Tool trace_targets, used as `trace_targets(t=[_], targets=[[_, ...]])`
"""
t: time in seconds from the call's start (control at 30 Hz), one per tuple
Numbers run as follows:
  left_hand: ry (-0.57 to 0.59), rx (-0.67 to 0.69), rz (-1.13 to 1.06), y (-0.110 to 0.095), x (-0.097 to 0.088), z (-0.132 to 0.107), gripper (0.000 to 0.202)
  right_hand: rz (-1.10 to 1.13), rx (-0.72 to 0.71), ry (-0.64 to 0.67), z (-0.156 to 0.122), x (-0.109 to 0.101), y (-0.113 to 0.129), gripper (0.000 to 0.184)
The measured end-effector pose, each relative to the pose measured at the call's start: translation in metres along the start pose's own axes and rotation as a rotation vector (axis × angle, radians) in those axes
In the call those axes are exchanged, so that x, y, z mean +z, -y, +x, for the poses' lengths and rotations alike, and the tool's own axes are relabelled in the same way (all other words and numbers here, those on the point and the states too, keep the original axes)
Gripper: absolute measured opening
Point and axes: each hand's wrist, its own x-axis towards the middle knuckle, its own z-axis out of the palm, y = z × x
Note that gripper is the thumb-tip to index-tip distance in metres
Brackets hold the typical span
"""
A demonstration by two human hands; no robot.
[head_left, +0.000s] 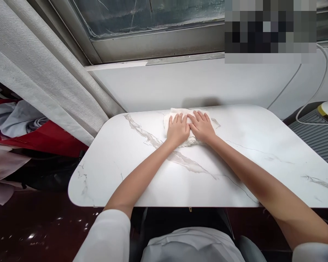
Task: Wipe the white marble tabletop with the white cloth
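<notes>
While both hands bear down on it, a cream cloth point(191, 139) lies near the far edge of a white table point(186, 189), a little left of the table's middle. From where I stand, the left hand point(178, 130) is open, palm down, its fingers stretched flat across the cloth; the right hand point(202, 127) lies the same way beside it, thumb side inward, and neither one grips.

As for progress, the cloth is laid out and held under both palms. No damp streak or smear shows on the table, so I can't tell which parts the cloth has covered and which are left.

The cloth looks soft and fluffy, fairly flat at the back and bunched into crumpled folds at its near edge. Under it the tabletop is smooth and faintly glossy, with rounded corners and grey-brown veins like marble. To the left hangs a curtain point(51, 65) of coarse, pale weave, in long folds; behind the table rises a plain white wall point(153, 83) below a dull metal window frame point(153, 47). The dark floor point(30, 225) shines with small reflections.
</notes>
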Motion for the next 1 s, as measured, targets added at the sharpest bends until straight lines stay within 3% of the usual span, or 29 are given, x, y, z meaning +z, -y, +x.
trace_targets(t=[0.5, 0.8, 1.0], targets=[[0.006, 0.034, 0.007, -0.036, -0.041, -0.135, 0.050, -0.004, -0.154, -0.028, -0.135, -0.018, 0.048, 0.054], [0.017, 0.072, 0.016, -0.082, -0.045, -0.166, 0.053, -0.011, -0.202, -0.058, -0.189, -0.033, 0.027, 0.054], [0.006, 0.199, -0.019, -0.106, -0.040, -0.164, 0.053, -0.044, -0.140, -0.138, -0.216, -0.042, 0.005, 0.060]])
